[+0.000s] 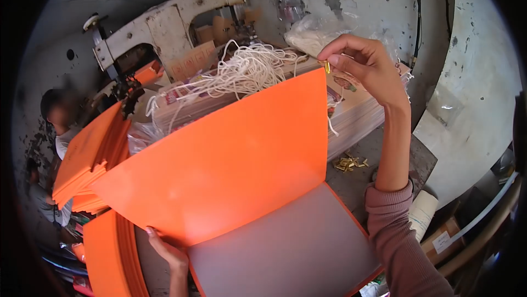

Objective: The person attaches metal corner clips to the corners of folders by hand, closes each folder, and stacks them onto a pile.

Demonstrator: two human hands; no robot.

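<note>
An orange cardboard folder point(236, 160) stands opened in front of me, its cover raised and its grey inner side point(280, 242) facing up below. My left hand point(167, 250) grips the cover's lower left edge, thumb on the orange face. At the cover's upper right corner, my right hand point(365, 64) pinches a small gold metal piece point(328, 67) between thumb and fingertips. The piece is touching or very near that corner; I cannot tell which. Several similar gold pieces point(350, 162) lie in a loose pile on the table, below my right hand.
Behind the folder, white cord point(252, 66) lies tangled on a stack of boards point(359, 116). Stacked orange folders point(112, 253) stand at the left, with more point(90, 154) behind. A large metal machine point(159, 25) and a person point(57, 116) are farther back.
</note>
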